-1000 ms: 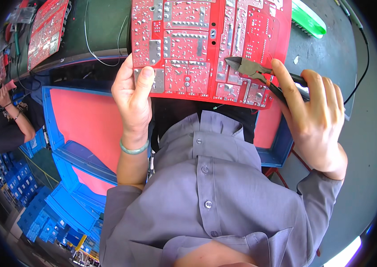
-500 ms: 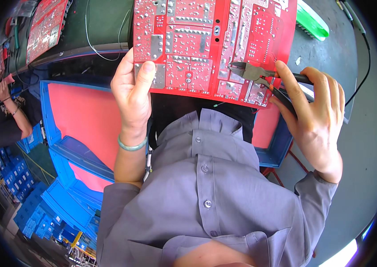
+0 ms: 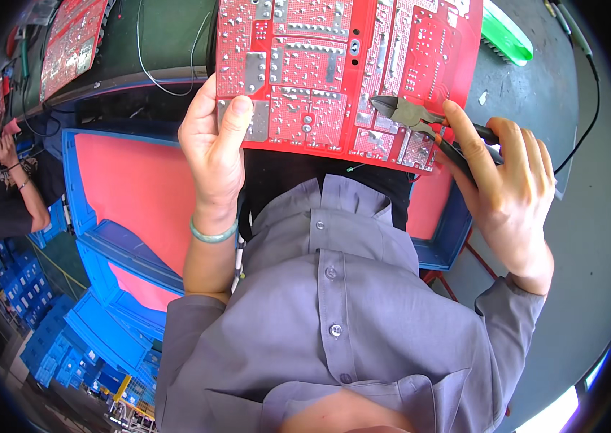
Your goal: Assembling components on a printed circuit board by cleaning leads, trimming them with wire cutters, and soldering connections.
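Note:
A large red circuit board (image 3: 309,79) is held up before me, its soldered side facing up. My left hand (image 3: 215,148) grips its lower left edge, thumb on top and the other fingers hidden underneath. In my right hand (image 3: 504,169) is a pair of diagonal cutters (image 3: 417,117) with dark and orange handles. Their jaws lie over the board's lower right part and look closed or nearly so; whether the tips touch the board I cannot tell. My right index finger stretches along the upper handle near the pivot.
A green brush (image 3: 506,35) lies on the dark table (image 3: 536,94) beyond the board. Another red board (image 3: 74,43) rests at the far left. Blue crates (image 3: 71,180) with pink-red sheets stand below the table edge. A co-worker's arm (image 3: 27,187) shows at left. A black cable (image 3: 587,141) curves at right.
The cutters' jaws have come together from slightly parted. My right fingers have closed in a little on the handles. The board and my left hand stay almost still.

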A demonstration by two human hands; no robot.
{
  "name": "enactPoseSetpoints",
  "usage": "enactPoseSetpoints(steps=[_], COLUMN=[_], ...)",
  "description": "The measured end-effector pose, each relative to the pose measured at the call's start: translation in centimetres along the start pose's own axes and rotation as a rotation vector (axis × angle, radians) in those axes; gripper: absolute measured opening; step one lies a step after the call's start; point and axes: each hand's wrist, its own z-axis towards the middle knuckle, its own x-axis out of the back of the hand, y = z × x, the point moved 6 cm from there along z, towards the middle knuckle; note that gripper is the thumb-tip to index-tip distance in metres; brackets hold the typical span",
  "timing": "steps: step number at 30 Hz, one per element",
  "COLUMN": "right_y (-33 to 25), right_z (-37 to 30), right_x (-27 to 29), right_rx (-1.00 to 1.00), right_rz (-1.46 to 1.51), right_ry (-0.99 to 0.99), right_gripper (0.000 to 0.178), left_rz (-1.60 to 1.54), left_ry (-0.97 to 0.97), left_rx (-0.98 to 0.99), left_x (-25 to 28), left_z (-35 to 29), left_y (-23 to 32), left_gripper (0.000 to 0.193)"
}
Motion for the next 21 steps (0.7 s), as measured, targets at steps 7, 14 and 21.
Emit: enactPoseSetpoints(steps=[7,14,21], right_y=[0.43,0.24,-0.35], right_z=[0.06,-0.09,-0.46], right_x=[0.11,0.48,0.52], right_rx=[-0.029,-0.01,0.013], right_rz=[0.04,0.057,-0.038], right_ry=[-0.026,-0.007,0.027], right_gripper=[0.054,0.056,0.05], left_rz=[-0.002,0.009,0.003], left_ry=[0.003,0.007,-0.003], left_rx=[0.014,0.012,0.006], left_x=[0.02,-0.2,-0.31], left_z=[-0.02,-0.08,-0.08], left_y=[-0.19,-0.1,-0.1], left_gripper=[0.032,0.032,0.032])
